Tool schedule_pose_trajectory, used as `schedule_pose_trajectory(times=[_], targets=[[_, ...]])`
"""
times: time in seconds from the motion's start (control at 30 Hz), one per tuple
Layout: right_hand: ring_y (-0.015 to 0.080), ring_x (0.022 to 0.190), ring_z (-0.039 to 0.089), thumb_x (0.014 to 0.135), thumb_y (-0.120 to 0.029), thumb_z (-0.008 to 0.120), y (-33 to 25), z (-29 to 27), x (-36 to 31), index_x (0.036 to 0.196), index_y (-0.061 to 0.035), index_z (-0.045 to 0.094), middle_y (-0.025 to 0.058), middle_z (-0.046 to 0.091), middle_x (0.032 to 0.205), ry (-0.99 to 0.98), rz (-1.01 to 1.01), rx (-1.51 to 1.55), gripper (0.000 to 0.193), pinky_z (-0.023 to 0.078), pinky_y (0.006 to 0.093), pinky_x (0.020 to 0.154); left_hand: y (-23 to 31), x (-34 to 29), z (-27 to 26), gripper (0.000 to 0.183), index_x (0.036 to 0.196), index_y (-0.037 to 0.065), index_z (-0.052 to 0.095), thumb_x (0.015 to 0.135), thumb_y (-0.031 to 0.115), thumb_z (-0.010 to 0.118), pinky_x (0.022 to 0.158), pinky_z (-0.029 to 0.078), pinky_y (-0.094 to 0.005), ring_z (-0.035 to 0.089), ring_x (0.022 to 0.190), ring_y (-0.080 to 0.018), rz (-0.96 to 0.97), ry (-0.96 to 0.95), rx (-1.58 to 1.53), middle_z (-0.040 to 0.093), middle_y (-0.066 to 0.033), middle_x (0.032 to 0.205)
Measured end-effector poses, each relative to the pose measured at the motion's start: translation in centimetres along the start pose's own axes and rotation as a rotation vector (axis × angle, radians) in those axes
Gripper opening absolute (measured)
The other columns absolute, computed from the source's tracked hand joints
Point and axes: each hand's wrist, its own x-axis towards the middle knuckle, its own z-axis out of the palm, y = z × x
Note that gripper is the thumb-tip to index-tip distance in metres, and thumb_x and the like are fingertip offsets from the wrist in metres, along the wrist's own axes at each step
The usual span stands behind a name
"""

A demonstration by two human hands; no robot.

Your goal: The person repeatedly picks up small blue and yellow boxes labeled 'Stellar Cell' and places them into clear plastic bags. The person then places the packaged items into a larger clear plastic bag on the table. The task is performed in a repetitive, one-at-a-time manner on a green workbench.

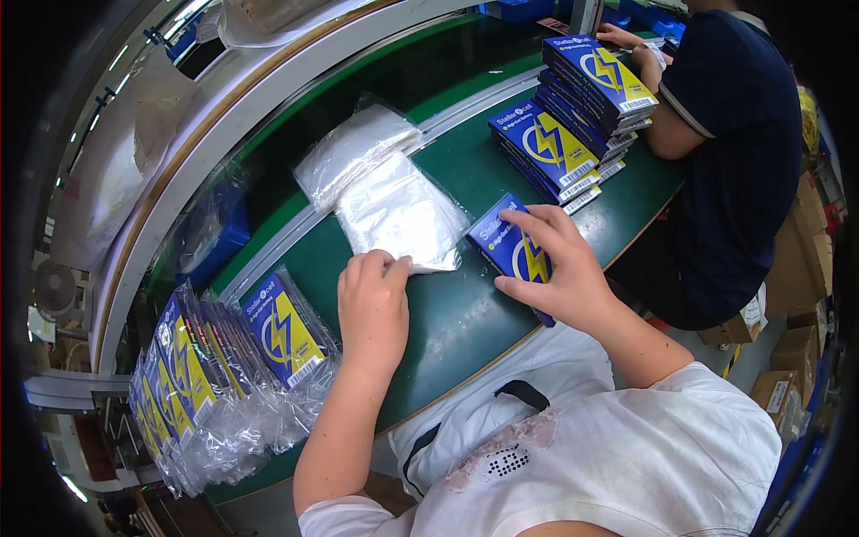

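My right hand [573, 273] grips a flat blue and yellow battery box [503, 234], fingers over its face and thumb along the near side. The box is tilted above the green table's front edge. At the near edge of a stack of clear plastic bags [394, 210], the fingers of my left hand [374, 295] are drawn together in a pinch on the bag edge. How many bags are between them cannot be seen. Behind this stack lies another bundle of clear bags [358, 148], partly under it.
Tall stacks of the same boxes [546, 148] stand at the back right. Bagged boxes [282, 331] lean in a row at the left. Beyond the stacks a person in a dark shirt [738, 107] works at the table [447, 327]. Cardboard cartons [792, 237] stand at the far right.
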Motion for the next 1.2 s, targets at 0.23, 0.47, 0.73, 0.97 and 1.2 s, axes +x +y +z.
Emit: schedule_pose_trajectory(times=[0.23, 0.47, 0.73, 0.97, 1.2], targets=[[0.0108, 0.07, 0.057, 0.092, -0.041, 0.055, 0.0, -0.2, 1.2, 0.133, 0.0011, 0.042, 0.0127, 0.059, 0.099, -0.354, 0.64, 1.428, 0.06, 0.044, 0.0209, 0.04, 1.0, -0.1, 0.1, 0.019, 0.104, 0.0, 0.063, 0.086, -0.002, 0.058, 0.078, 0.045, -0.0344, 0.055, 0.089, -0.0271, -0.111, 0.213, -0.214, 0.054, -0.0128, 0.092], [0.0209, 0.103, 0.063, 0.085, -0.009, 0.066, -1.6, 2.9, 2.3, 0.135, 0.0098, 0.035, 0.0209, 0.061, 0.116, -0.644, 0.577, 1.635, 0.062, 0.051, 0.0336, 0.09, 0.6, 0.0, -0.6, 0.019, 0.096, 0.001, 0.068, 0.078, -0.002, 0.066, 0.072, 0.048, -0.0334, 0.058, 0.084, -0.0267, -0.175, 0.223, -0.439, 0.055, -0.0122, 0.093], [0.0201, 0.095, 0.067, 0.086, -0.011, 0.066, -1.0, 3.2, 3.3, 0.127, 0.0096, 0.047, 0.0178, 0.064, 0.114, -0.604, 0.569, 1.495, 0.05, 0.054, 0.0303, 0.082, -0.5, -0.6, -0.2, 0.017, 0.097, 0.002, 0.07, 0.082, -0.003, 0.064, 0.072, 0.047, -0.0235, 0.057, 0.077, -0.0113, -0.547, 0.128, -0.841, 0.056, -0.0045, 0.085], [0.0147, 0.09, 0.064, 0.087, -0.006, 0.063, -0.9, 4.3, 1.7, 0.125, 0.0094, 0.048, 0.0133, 0.064, 0.107, -0.239, 0.551, 1.275, 0.043, 0.053, 0.0266, 0.078, 2.0, -0.9, -1.2, 0.014, 0.098, -0.004, 0.063, 0.085, -0.005, 0.057, 0.072, 0.05, -0.0221, 0.058, 0.081, -0.0096, -0.487, 0.097, -0.718, 0.058, -0.0049, 0.092], [0.0099, 0.075, 0.063, 0.085, -0.01, 0.068, -1.8, 4.3, 0.5, 0.091, 0.0005, 0.059, 0.0079, 0.066, 0.085, -0.07, 0.552, 1.159, 0.015, 0.05, 0.0226, 0.066, 2.9, -2.9, -1.0, 0.016, 0.103, -0.001, 0.058, 0.088, 0.004, 0.061, 0.073, 0.052, -0.0266, 0.061, 0.08, -0.0119, -0.592, 0.063, -1.201, 0.06, -0.0071, 0.093]])
